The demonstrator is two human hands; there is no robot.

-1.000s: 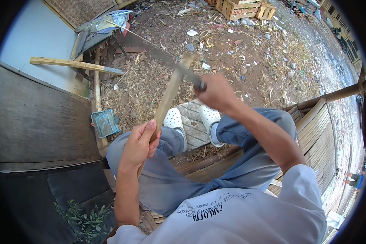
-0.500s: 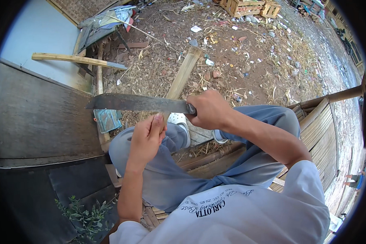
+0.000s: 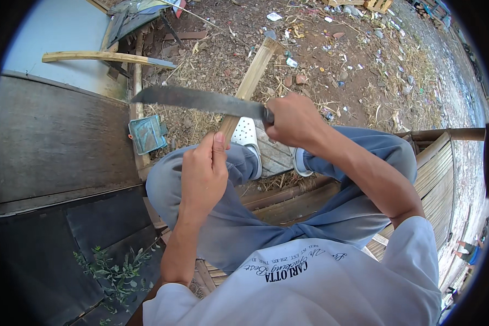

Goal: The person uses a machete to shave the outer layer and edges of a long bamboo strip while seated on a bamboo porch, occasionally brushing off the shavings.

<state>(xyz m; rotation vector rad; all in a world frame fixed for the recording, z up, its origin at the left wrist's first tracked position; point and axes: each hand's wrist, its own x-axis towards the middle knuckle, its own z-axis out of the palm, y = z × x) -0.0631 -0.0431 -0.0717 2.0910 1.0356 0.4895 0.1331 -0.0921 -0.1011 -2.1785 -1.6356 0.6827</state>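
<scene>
A long, narrow wooden slat (image 3: 255, 68) is gripped near its lower end by the left hand (image 3: 204, 171), the thumb laid along the upper face and the fingers curled around the wood, partly hidden beneath it. The slat is held out over the person's lap and slanted away toward the upper right, its far end seen against the littered ground (image 3: 358, 60); whether that end is rested on anything cannot be told. The handle of a machete (image 3: 190, 100) is enclosed by the right hand (image 3: 296, 119), the fingers folded tightly into a fist. The broad, dark blade is pointed to the person's left and is seen across the slat, just beyond the left hand; whether wood and metal are touching cannot be made out. Writing is carried on the white T-shirt (image 3: 331, 296), where dark printing (image 3: 286, 271) is set across the chest in several lines: one in bold block capitals, others in flowing script and in much smaller type. Grey-blue trousers (image 3: 217, 228) and white perforated clogs (image 3: 244, 133) are worn. To the left, a teal plastic container (image 3: 149, 134) is seen near the knee, and a leafy plant (image 3: 117, 277) is seen against dark panels (image 3: 32, 261).
</scene>
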